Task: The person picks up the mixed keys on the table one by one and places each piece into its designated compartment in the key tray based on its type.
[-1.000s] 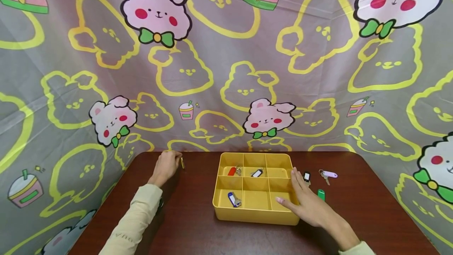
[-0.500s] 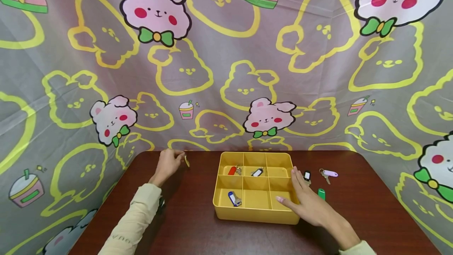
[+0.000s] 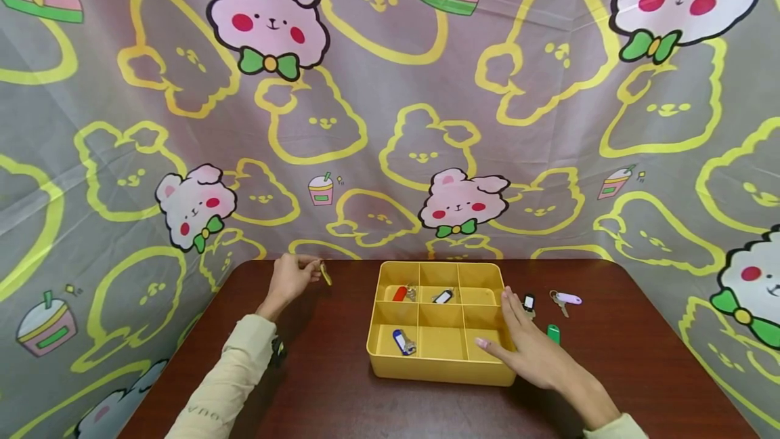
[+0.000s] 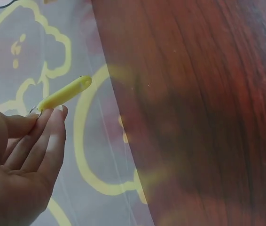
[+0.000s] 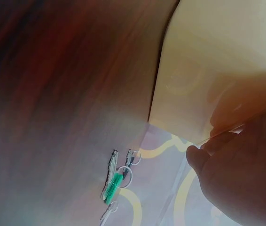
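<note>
At the table's far left, my left hand (image 3: 291, 281) pinches the metal ring of a yellow key tag (image 4: 65, 94) between thumb and fingertips. The tag (image 3: 326, 274) hangs slightly above the table in the head view. A yellow divided box (image 3: 441, 370) stands in the middle. My right hand (image 3: 542, 354) rests along its right side with fingers straight, thumb over the front right compartment. Inside the box, a red key tag (image 3: 399, 294) lies back left, a black-framed key tag (image 3: 443, 297) back middle, and a blue key tag (image 3: 400, 342) front left.
Right of the box lie a black key tag (image 3: 528, 303), a lilac key tag (image 3: 569, 299) with its key, and a green key tag (image 3: 553, 334). A patterned curtain (image 3: 378, 154) rises behind the dark wooden table (image 3: 323, 398).
My left hand has shifted slightly to the right, carrying the yellow key tag, which now shows further out from the fingers. My right hand and the box have stayed in place.
</note>
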`<move>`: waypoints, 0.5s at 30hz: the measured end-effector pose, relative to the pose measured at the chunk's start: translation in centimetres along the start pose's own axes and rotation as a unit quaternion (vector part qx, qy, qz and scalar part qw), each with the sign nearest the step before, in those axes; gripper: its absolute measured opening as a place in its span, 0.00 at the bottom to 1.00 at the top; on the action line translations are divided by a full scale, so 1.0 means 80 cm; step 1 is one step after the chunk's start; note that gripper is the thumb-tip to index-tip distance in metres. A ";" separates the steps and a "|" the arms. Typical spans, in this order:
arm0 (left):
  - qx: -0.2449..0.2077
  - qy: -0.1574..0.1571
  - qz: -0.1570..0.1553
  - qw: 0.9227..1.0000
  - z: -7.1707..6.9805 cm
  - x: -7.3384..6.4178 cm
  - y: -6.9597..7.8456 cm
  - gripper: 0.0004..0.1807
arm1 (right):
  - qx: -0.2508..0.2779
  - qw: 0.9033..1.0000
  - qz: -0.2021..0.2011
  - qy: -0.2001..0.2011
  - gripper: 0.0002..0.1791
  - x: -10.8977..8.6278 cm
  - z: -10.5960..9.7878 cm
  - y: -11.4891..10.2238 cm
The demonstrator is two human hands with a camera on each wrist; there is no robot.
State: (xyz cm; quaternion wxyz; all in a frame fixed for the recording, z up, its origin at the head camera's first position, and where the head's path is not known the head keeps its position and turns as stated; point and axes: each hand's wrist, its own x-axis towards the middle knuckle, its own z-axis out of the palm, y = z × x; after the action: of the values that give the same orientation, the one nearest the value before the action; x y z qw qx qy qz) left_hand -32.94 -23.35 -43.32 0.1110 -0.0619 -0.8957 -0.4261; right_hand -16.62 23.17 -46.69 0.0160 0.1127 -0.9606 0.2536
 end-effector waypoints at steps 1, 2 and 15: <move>0.000 0.001 -0.002 1.000 0.000 0.000 0.001 0.12 | 0.000 1.000 0.000 0.001 0.63 0.000 0.000 0.000; -0.001 0.003 -0.004 1.000 0.000 -0.001 0.003 0.12 | 0.001 1.000 -0.001 0.002 0.63 0.000 0.001 0.000; -0.068 -0.020 -0.002 0.997 0.001 -0.004 0.031 0.11 | 0.003 1.000 0.001 -0.002 0.63 0.001 -0.001 0.001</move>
State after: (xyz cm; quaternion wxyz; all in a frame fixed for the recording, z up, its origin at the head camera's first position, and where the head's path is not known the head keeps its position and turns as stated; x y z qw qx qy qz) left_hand -32.11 -21.72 -41.63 0.0875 -0.0763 -0.8668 -0.4849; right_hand -16.68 23.27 -46.65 0.0133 0.1124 -0.9601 0.2558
